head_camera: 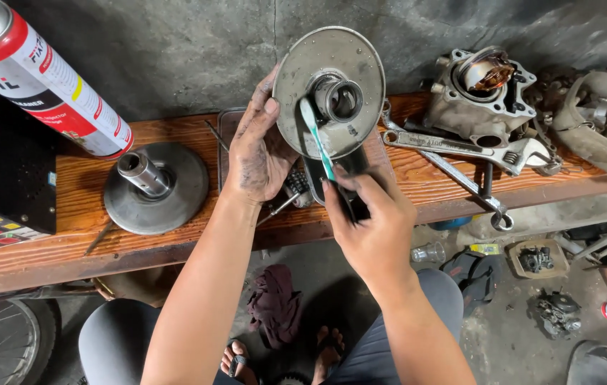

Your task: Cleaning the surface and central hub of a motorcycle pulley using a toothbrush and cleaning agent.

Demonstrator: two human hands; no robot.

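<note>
**Toothbrush on a pulley disc**

The left hand [257, 153] holds a round metal pulley disc [328, 89] upright above the wooden worktop [68, 235]. The right hand [371, 221] grips a green toothbrush [315, 139], its head against the disc face at the hub's 8 o'clock. At the disc's 8 o'clock lies a second disc with a shaft [155, 187]; at 3 o'clock, an adjustable wrench [467, 148].
</note>
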